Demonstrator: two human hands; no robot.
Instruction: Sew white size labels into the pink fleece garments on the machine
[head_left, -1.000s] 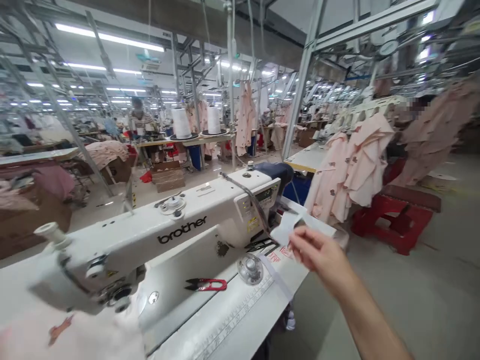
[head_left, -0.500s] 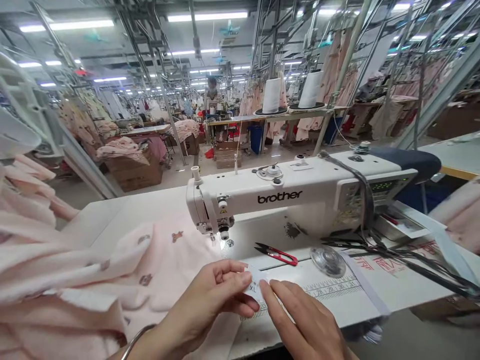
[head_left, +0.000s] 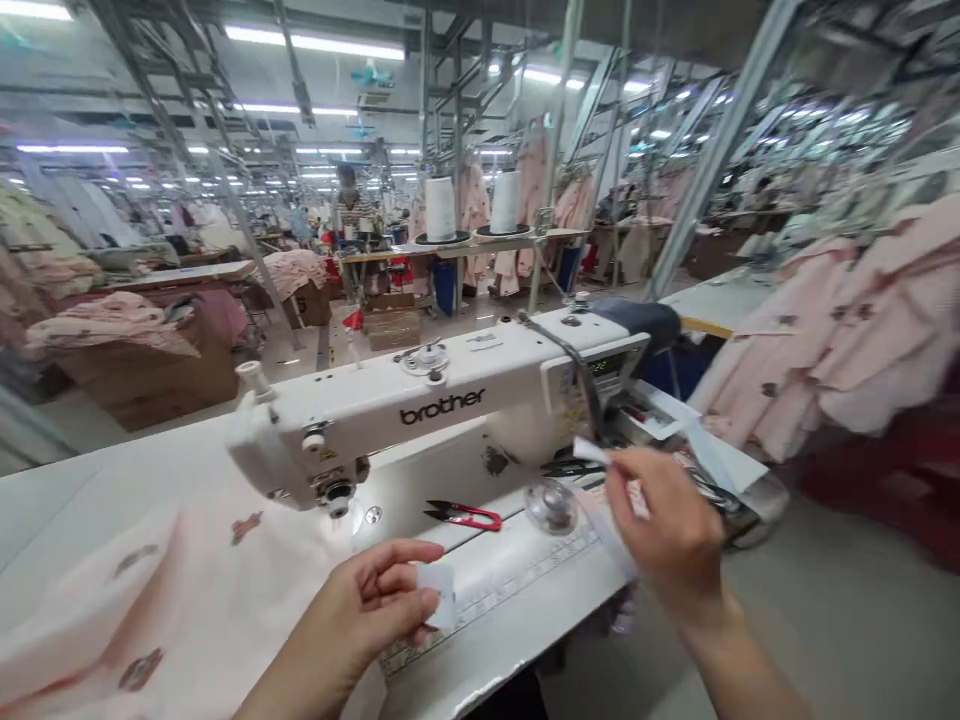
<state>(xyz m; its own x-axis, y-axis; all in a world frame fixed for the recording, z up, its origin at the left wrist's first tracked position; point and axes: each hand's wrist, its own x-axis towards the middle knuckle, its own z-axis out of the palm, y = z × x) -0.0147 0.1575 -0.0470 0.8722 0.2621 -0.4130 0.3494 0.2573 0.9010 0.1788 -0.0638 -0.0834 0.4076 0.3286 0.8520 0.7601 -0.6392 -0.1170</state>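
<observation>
My left hand (head_left: 382, 605) pinches a small white label (head_left: 438, 592) above the printed ruler strip at the front of the sewing machine. Off to the right, my right hand (head_left: 667, 530) is raised with another small white label (head_left: 590, 452) sticking out of its closed fingers. Pink printed fabric (head_left: 247, 590) lies left of my left hand, reaching to the needle area of the white sewing machine (head_left: 442, 400). Red-handled thread snips (head_left: 463, 515) rest on the machine bed between my hands. A clear round bobbin case or dish (head_left: 552, 507) sits just left of my right hand.
A white tray (head_left: 645, 418) stands at the machine's right end, with dark straps nearby. Pink garments (head_left: 847, 330) hang at the right. Behind the machine are white thread cones (head_left: 440, 210), cardboard boxes (head_left: 150, 375) and a person (head_left: 352, 205) at another station.
My hands have separated. The right has moved up and right with a white label; the left keeps a label near the ruler. The view has turned to the right.
</observation>
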